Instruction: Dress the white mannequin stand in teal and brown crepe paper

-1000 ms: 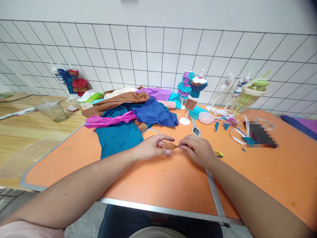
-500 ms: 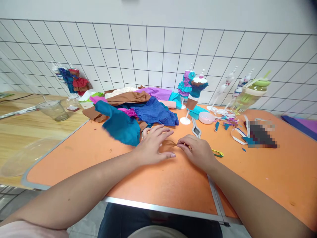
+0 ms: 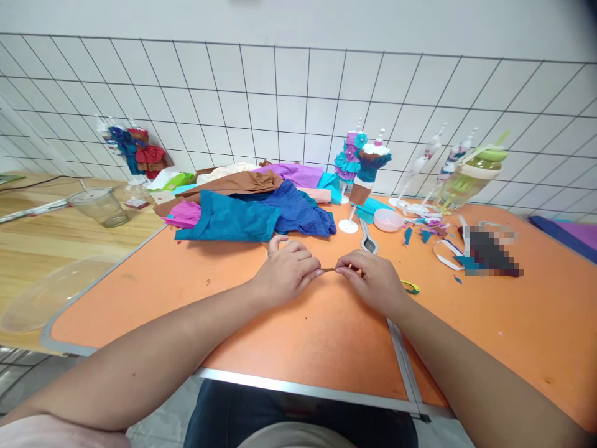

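1. Two bare hands meet over the orange bench (image 3: 289, 339) in the head view, each closed to a narrow pinch, with a short gap between them.
2. The left hand (image 3: 285, 274) has its grip shut at thumb and fingertips on one end of a thin brown strip (image 3: 329, 269).
3. The right hand (image 3: 373, 280) pinches the strip's other end, its grip just as narrow, so the strip spans the gap, slender and nearly level, above the near part of the bench.
4. Just beyond the left hand lies a heap of crumpled sheets: a teal sheet (image 3: 228, 218) at the front, a magenta sheet (image 3: 184, 214) poking out at its left, a dark blue sheet (image 3: 303, 214) at its right and a brown sheet (image 3: 237, 185) behind. Whether they are paper or cloth, one cannot tell.
5. Beside the right forearm sits a yellow-green tool (image 3: 411, 287), partly hidden; a grey-handled tool (image 3: 369, 244) lies beyond the hand.
6. Farther back, a small figure in a teal and brown dress (image 3: 372, 165) stands on a white base, near a pink bowl (image 3: 389, 220).
7. Teal scraps (image 3: 425, 236) lie right of the bowl, and a green-lidded bottle (image 3: 476, 177) leans behind them.
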